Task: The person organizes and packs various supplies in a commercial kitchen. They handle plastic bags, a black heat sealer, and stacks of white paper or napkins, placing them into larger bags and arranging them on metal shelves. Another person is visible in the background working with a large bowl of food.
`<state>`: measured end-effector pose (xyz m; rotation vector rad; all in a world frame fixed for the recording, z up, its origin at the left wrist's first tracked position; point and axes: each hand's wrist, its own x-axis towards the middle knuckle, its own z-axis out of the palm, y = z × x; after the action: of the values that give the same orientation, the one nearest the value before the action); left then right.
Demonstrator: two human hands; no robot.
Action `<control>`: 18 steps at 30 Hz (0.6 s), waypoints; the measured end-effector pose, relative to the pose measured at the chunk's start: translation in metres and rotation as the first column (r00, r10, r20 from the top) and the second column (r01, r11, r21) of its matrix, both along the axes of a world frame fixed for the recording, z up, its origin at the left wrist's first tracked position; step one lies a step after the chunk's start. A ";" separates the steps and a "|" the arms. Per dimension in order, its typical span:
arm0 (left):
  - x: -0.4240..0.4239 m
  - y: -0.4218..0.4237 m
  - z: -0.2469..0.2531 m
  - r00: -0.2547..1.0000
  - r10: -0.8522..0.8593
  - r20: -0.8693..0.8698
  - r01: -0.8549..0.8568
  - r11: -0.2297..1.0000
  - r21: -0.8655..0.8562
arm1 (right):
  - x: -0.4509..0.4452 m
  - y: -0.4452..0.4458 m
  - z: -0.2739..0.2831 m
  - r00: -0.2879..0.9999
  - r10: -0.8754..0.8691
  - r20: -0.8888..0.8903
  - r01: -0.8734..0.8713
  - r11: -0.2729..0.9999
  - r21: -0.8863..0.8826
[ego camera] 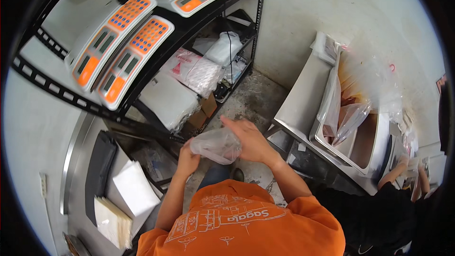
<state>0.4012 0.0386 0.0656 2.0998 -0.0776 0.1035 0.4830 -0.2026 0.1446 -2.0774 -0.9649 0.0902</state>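
Observation:
A clear, thin plastic bag is spread between my two hands in front of my waist. My left hand grips its left edge, the thumb lying over the film. On the other side, my right hand touches the bag with the palm turned toward it and some fingers stretched forward. Whether its hidden fingers pinch the film is not visible. Nothing can be made out inside the bag.
Ahead, a black metal rack carries several digital scales, with wrapped packages below. On the left steel table lie white sheets and a paper stack. A steel tub holds plastic bags at right. A co-worker's arms are beyond.

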 end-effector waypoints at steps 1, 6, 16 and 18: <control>0.011 0.002 -0.009 0.996 -0.070 -0.050 0.068 0.997 -0.037 | 0.010 0.004 -0.016 0.999 0.006 -0.053 -0.009 0.998 -0.065; 0.077 0.004 -0.028 0.945 -0.175 -0.276 0.160 0.984 -0.075 | 0.058 0.010 -0.083 0.983 -0.031 -0.183 -0.011 0.974 -0.224; 0.260 0.040 -0.057 0.966 0.014 -0.259 -0.057 0.986 -0.159 | 0.121 -0.003 -0.120 0.388 -0.870 -0.303 0.899 0.430 -0.083; 0.313 0.056 -0.080 0.959 0.053 -0.277 -0.091 0.988 -0.123 | 0.147 0.003 -0.144 0.279 -0.896 -0.346 0.960 0.269 0.077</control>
<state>0.7142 0.0945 -0.0143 1.9628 0.1686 -0.1351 0.6296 -0.2000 0.0008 -1.9701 0.5495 -0.4100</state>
